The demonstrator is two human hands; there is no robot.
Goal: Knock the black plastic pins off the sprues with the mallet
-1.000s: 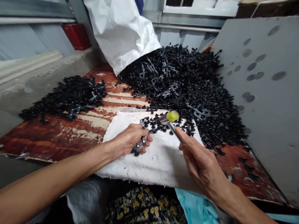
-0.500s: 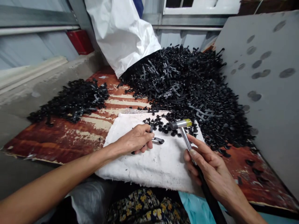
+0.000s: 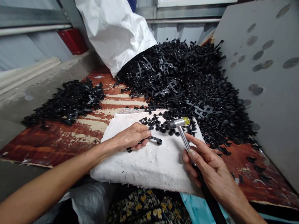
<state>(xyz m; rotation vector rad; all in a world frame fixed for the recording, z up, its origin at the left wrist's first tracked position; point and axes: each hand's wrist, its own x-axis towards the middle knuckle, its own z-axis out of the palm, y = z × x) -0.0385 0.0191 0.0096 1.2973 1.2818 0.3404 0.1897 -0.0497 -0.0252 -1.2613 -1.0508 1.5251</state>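
My left hand (image 3: 135, 137) is closed around a black linked plastic piece (image 3: 156, 139), whose round-ended arm sticks out to the right over the white cloth (image 3: 149, 168). The fingers hide the rest of that piece. In my right hand (image 3: 205, 158) is a small mallet (image 3: 185, 138), gripped partway along its metal and black handle. Its head, grey at one end and yellow at the other, is raised over the cloth, to the right of the linked piece and apart from it. Small black round-headed parts (image 3: 161, 127) lie scattered just behind the mallet head.
A large heap of black parts (image 3: 201, 84) fills the back right, with a white sack (image 3: 119, 34) lying open against it. Another pile of linked pieces (image 3: 67, 99) sits at the left on the worn red board (image 3: 46, 143). A grey spotted panel (image 3: 263, 77) borders the right side.
The whole view has shifted slightly. In my left hand the linked piece has turned a little, its free arm now lying flatter. My right hand still holds the mallet in nearly the same place.
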